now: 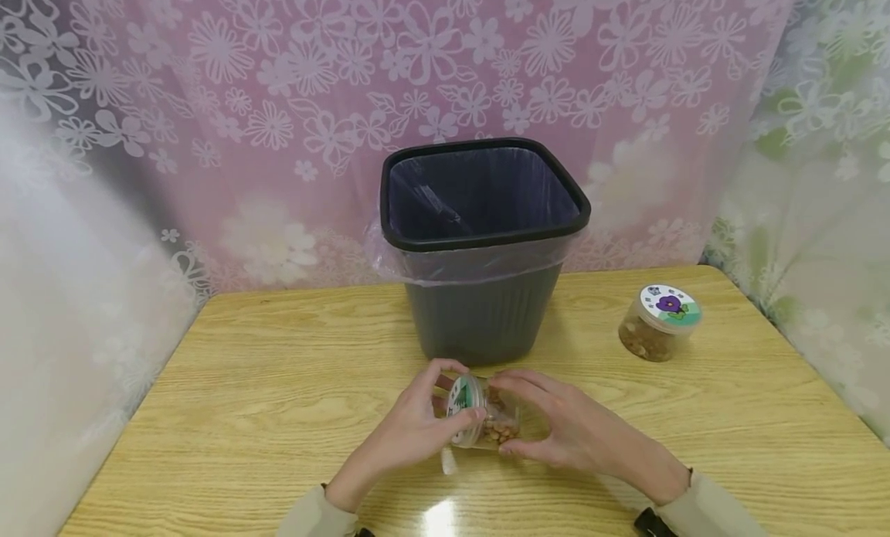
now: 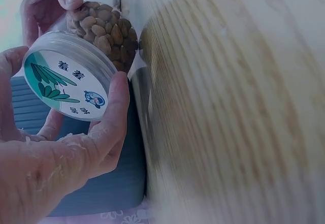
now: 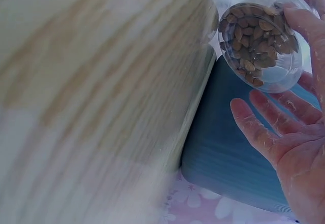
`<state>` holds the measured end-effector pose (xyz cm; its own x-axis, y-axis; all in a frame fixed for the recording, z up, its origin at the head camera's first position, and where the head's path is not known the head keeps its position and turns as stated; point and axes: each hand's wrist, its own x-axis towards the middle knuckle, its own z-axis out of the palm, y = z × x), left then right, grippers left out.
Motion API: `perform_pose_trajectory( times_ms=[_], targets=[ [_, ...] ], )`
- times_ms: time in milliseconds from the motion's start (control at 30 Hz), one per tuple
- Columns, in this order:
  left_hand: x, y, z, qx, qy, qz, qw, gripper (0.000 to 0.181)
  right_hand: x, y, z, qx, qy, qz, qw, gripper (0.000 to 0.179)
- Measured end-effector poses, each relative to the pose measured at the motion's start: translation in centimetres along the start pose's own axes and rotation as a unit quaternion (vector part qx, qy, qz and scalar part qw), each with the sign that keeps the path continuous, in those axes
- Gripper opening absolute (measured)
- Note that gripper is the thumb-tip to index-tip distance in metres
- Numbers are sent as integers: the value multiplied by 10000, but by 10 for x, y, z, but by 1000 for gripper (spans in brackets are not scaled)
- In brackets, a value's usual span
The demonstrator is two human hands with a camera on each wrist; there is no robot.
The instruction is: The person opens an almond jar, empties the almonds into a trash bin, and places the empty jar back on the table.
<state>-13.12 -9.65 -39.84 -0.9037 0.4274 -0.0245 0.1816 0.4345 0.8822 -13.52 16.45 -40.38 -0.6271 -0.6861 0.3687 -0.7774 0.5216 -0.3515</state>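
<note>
Lying on its side on the table in the head view is a clear jar of almonds (image 1: 502, 429), its lid turned left. My left hand (image 1: 424, 425) grips the lid (image 2: 66, 79), thumb on the near side and fingers around the far side. The lid is white and green with a leaf drawing and dark characters. Around the bottom end of the jar my right hand (image 1: 566, 421) holds with thumb and forefinger. In the right wrist view the almonds (image 3: 254, 38) show through the jar's base, and other right fingers (image 3: 254, 130) spread away from it.
A dark grey bin (image 1: 480, 321) with a clear bag (image 1: 459, 270) over its rim stands just behind the jar. At the right of the wooden table (image 1: 278, 398) a second lidded jar (image 1: 653, 332) with a purple flower stands upright. Flowered curtains (image 1: 278, 135) hang behind and beside.
</note>
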Motion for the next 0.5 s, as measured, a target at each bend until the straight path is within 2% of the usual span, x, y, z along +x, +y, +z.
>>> perform_pose_trajectory(
  times_ms=[167, 400, 500],
  targets=[
    [-1, -1, -1, -56, -80, 92, 9999, 59, 2, 2, -1, 274, -76, 116, 9995, 68],
    [-3, -9, -7, -680, -567, 475, 9949, 75, 4, 6, 0, 675, -119, 286, 9972, 68],
    [-3, -12, -10, -555, -591, 633, 9947, 78, 4, 6, 0, 821, -102, 309, 9961, 67]
  ],
)
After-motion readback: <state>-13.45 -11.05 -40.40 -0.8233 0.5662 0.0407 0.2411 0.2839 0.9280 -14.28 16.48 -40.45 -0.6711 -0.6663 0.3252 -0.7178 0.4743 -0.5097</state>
